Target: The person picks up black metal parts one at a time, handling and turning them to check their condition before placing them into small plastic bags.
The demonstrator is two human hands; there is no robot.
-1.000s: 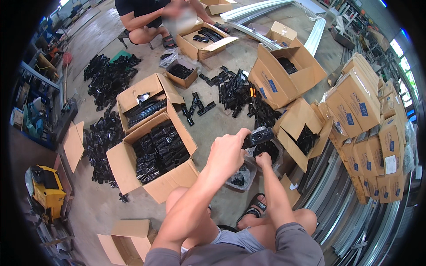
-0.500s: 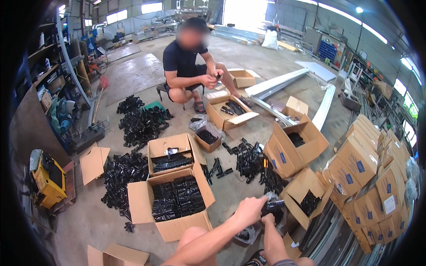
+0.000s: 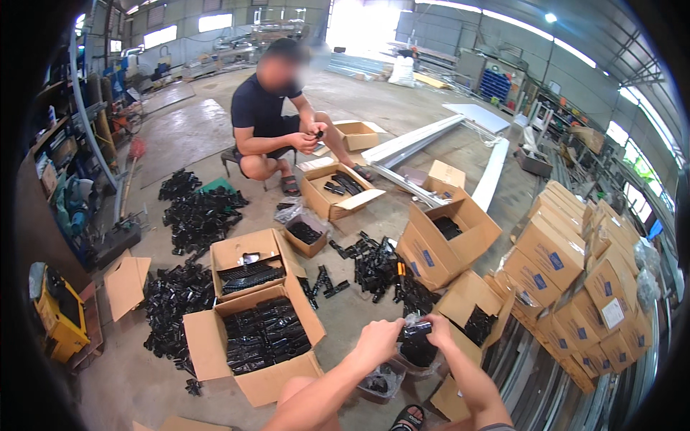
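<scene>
A shiny black cylindrical part (image 3: 415,329) is held between my two hands, above a plastic-lined box of small black pieces (image 3: 418,353). My left hand (image 3: 379,342) has its fingers closed at the left end of the part. At the other end, my right hand (image 3: 437,332) grips it with bent fingers. The part's exact kind is too small to make out. Close below my left hand, a second box in clear plastic (image 3: 379,381) holds more dark pieces.
Left of my hands stands an open carton packed with black parts (image 3: 266,327), with loose heaps (image 3: 180,305) beside it. Across from me a seated person (image 3: 269,118) handles a small black piece. Stacked cartons (image 3: 553,258) and long metal bars (image 3: 528,381) lie to the right.
My right hand has come up from the plastic-lined box and now grips the black part together with my left hand. The whole view has shifted, so the surroundings appear farther left.
</scene>
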